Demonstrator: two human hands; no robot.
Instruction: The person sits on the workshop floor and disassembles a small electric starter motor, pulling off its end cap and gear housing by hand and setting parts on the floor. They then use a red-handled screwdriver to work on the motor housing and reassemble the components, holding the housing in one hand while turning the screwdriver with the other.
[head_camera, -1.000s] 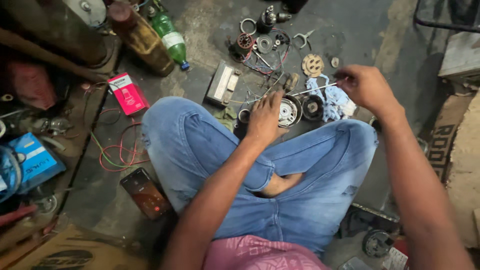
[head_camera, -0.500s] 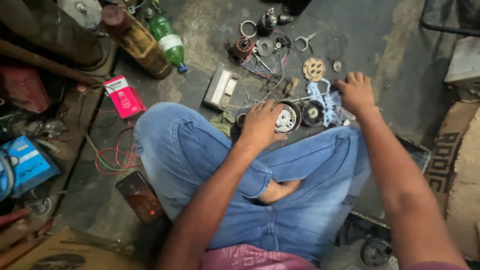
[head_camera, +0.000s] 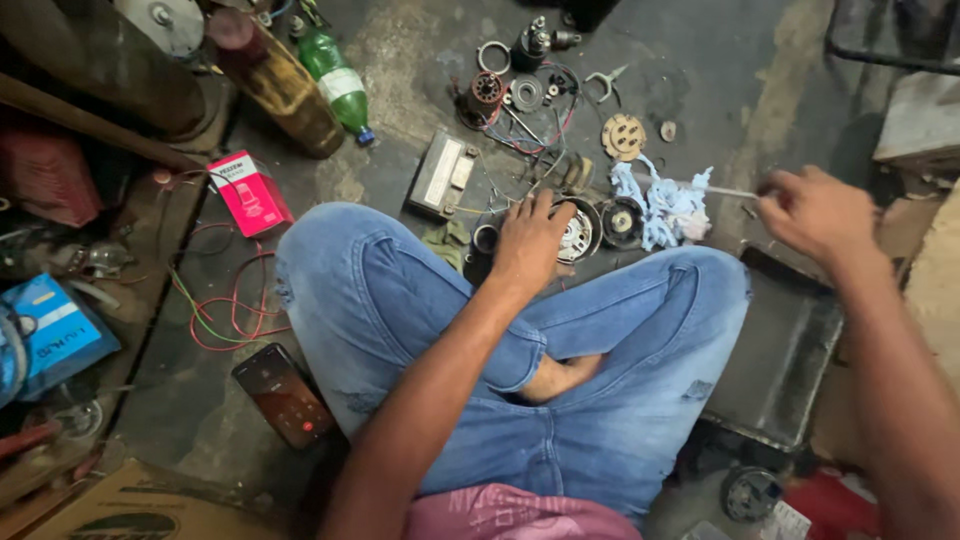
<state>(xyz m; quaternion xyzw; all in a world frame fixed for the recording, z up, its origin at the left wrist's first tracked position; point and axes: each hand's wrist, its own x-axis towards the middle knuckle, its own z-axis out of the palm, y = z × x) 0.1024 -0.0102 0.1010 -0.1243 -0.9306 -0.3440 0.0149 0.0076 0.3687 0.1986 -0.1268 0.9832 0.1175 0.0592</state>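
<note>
Pinching a thin metal rod in right hand, off the knee; left hand flat on round silver motor part. Tight floor: blue-white rag, small grey box, loose wires, gears crowding ahead.

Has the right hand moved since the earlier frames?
Yes. The right hand has swung out to the person's right, away from the blue rag it was over, and now pinches a thin rod.

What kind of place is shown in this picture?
Probably a small repair workshop, with the work done on the floor. Round motor parts and loose wires lie on the stained concrete floor, and the left hand rests on one part.
</note>
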